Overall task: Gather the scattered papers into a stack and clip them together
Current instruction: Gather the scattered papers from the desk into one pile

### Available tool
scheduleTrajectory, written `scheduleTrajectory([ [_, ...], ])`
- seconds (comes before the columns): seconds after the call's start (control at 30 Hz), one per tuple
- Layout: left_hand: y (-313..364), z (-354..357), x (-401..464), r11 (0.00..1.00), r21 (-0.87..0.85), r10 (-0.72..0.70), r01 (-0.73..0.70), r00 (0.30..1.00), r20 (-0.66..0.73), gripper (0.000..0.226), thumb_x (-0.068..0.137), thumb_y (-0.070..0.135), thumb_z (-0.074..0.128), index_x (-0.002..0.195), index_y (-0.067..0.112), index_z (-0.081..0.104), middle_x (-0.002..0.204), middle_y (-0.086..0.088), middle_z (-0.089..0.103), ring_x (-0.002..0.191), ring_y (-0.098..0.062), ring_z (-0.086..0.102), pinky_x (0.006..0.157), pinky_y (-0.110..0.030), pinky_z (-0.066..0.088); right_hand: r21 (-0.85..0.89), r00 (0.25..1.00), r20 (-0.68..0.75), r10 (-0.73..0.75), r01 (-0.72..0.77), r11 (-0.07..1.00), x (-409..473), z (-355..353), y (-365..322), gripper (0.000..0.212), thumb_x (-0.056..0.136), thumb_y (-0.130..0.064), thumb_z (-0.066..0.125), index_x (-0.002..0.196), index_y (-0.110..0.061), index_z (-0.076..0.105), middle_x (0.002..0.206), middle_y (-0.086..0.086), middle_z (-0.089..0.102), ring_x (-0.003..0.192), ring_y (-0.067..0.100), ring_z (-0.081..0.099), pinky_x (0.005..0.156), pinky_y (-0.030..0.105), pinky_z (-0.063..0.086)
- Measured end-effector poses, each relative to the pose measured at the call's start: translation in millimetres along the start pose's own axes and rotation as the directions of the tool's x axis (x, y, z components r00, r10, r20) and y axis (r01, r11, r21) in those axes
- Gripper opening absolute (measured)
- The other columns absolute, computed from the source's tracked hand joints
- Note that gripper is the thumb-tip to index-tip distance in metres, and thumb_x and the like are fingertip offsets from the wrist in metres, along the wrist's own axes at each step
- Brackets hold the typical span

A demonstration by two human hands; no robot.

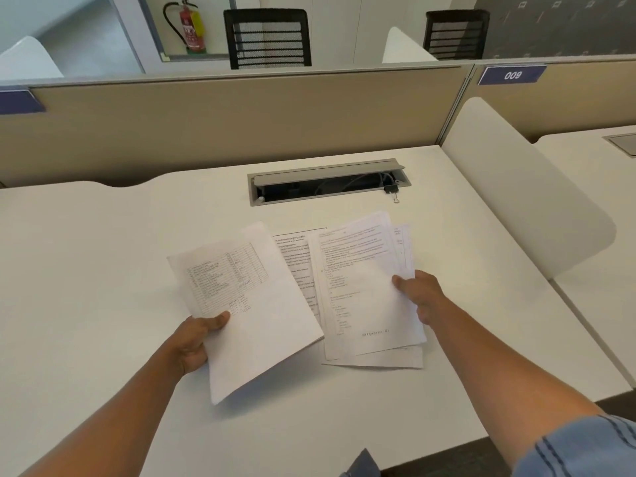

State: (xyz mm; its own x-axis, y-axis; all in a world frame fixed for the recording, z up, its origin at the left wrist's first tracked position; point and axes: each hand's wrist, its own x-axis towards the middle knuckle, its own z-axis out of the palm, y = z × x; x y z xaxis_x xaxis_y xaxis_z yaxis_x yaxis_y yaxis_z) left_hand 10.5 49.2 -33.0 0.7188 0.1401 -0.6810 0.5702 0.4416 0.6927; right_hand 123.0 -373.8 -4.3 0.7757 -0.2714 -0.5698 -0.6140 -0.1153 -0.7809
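- Tabletop (103, 270): white, carries all the papers; a cable tray (328, 182) is sunk into it well beyond both hands.
- Loose pile of papers (364, 290): several printed sheets, fanned and out of square, lying on the tabletop under and beside the right hand; one sheet pokes out between the two hands.
- Table-printed sheet (247, 304): tilted, its near corner off the surface, just left of the pile and overlapping its edge.
- Left hand (196, 339): pinches this sheet at its left edge, thumb on top, fingers underneath.
- Right hand (421, 296): grips the right edge of the pile, thumb pressed on the top sheet; fingers beneath are hidden.
- Binder clip (391, 191): black, at the tray's right end, well beyond the right hand, untouched.
- Judgement: gathering is under way, clipping not yet begun. The left sheet should be laid on the pile, then all edges tapped square on the tabletop before reaching for the clip; clipping a fanned pile risks missing the lower sheets.
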Motion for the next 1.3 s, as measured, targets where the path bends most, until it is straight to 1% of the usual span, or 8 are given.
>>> scheduleTrajectory([
  [0.3,8.3,-6.4,1.8,1.0,0.001,0.002,-0.002,0.998,-0.055,0.032,0.093,-0.003,0.066,0.121,0.014,0.068,0.117,-0.012,0.075,0.106,-0.037,0.07,0.085,-0.052,0.057,-0.047,0.984,0.168,-0.061,0.07,0.996,-0.1,71.3,-27.1,0.028,0.092,-0.012,0.075,0.118,-0.007,0.069,0.113,0.008,0.073,0.104,0.03,0.069,0.096,0.042,0.056],
  [0.5,15.2,-9.6,4.3,0.996,0.086,0.0,0.003,0.999,-0.038,0.038,0.093,0.001,0.068,0.129,0.012,0.064,0.124,-0.014,0.073,0.112,-0.039,0.069,0.095,-0.06,0.055,-0.293,0.984,0.088,-0.156,0.176,0.94,-0.1,123.2,-33.3,0.014,0.085,-0.015,0.075,0.096,-0.012,0.067,0.097,0.005,0.071,0.095,0.032,0.07,0.082,0.04,0.059],
  [0.7,19.8,-3.2,7.0,0.995,0.096,-0.005,0.007,1.0,-0.021,0.037,0.093,0.0,0.068,0.128,0.012,0.066,0.122,-0.012,0.074,0.113,-0.038,0.069,0.099,-0.06,0.052,-0.609,0.982,0.057,-0.177,0.175,0.774,-2.7,149.7,-38.4,0.049,0.08,-0.017,0.074,0.127,-0.02,0.058,0.125,0.008,0.049,0.106,0.034,0.059,0.075,0.035,0.053],
  [0.83,21.8,4.9,10.4,0.994,0.105,-0.009,0.008,1.0,0.001,0.032,0.093,-0.002,0.067,0.12,0.015,0.068,0.12,-0.012,0.075,0.112,-0.038,0.069,0.1,-0.06,0.052,-0.602,0.988,0.1,-0.12,0.156,0.783,-1.2,153.0,-44.9,0.062,0.082,-0.013,0.071,0.139,-0.018,0.047,0.13,0.009,0.049,0.112,0.033,0.057,0.074,0.034,0.051],
  [0.97,20.2,9.2,15.1,0.995,0.101,-0.013,0.014,1.0,-0.009,0.032,0.092,-0.003,0.068,0.119,0.015,0.068,0.121,-0.013,0.074,0.112,-0.039,0.069,0.1,-0.061,0.052,-0.545,0.989,0.132,-0.06,0.123,0.829,-0.8,156.8,-49.8,0.045,0.078,-0.015,0.079,0.114,-0.008,0.053,0.111,0.009,0.062,0.094,0.028,0.06,0.073,0.035,0.054],
  [1.07,20.1,10.9,16.8,0.995,0.095,-0.015,0.016,1.0,-0.018,0.03,0.092,-0.004,0.068,0.115,0.016,0.069,0.118,-0.012,0.075,0.11,-0.039,0.069,0.099,-0.06,0.053,-0.543,0.987,0.158,-0.035,0.116,0.832,-0.6,160.0,-49.6,0.043,0.079,-0.017,0.082,0.111,-0.005,0.056,0.106,0.011,0.065,0.09,0.028,0.063,0.068,0.033,0.052],
  [1.2,19.7,9.6,19.2,0.995,0.095,-0.019,0.022,0.999,-0.026,0.031,0.092,-0.003,0.069,0.116,0.017,0.069,0.12,-0.012,0.075,0.111,-0.039,0.069,0.1,-0.061,0.052,-0.506,0.981,0.194,0.003,0.097,0.857,2.5,160.4,-43.9,0.041,0.074,-0.018,0.084,0.107,-0.009,0.062,0.103,0.01,0.071,0.089,0.029,0.069,0.083,0.041,0.062],
  [1.3,20.6,10.4,19.0,0.995,0.098,-0.024,0.026,0.999,-0.026,0.031,0.092,-0.003,0.067,0.116,0.017,0.069,0.117,-0.012,0.076,0.108,-0.038,0.07,0.096,-0.058,0.054,-0.467,0.98,0.198,-0.021,0.114,0.877,1.3,159.5,-40.6,0.042,0.072,-0.018,0.084,0.108,-0.012,0.062,0.106,0.005,0.069,0.092,0.029,0.069,0.081,0.04,0.061],
])
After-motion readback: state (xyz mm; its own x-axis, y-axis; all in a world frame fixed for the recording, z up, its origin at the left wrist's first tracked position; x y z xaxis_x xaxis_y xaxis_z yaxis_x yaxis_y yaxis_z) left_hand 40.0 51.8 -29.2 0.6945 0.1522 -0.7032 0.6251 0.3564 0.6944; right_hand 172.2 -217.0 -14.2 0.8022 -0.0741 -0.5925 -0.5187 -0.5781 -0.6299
